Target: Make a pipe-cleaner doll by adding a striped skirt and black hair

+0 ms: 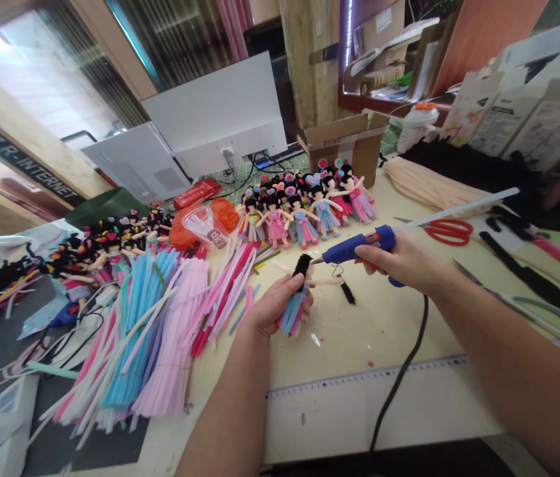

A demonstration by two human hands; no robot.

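My left hand (pixel 280 306) is closed around a small pipe-cleaner doll (pixel 292 311) with black hair, pale arms and a blue and pink skirt. My right hand (pixel 399 262) grips a blue glue gun (pixel 359 245), a long white glue stick (pixel 463 207) jutting from its back. The gun's nozzle points left, close to the doll's head; whether it touches I cannot tell. Just right of the doll, a short black pipe-cleaner piece (pixel 346 291) lies on the table. Behind the hands stand several finished dolls (pixel 304 211) in pink, blue and yellow dresses.
Bundles of blue (pixel 134 331) and pale pink pipe cleaners (pixel 175 344) lie at left. Red-handled scissors (pixel 446 232) and green-handled scissors (pixel 548 321) rest at right. A ruler (pixel 359 375) runs along the front edge. The gun's black cord (pixel 406 371) hangs over it. A cardboard box (pixel 347 142) stands behind.
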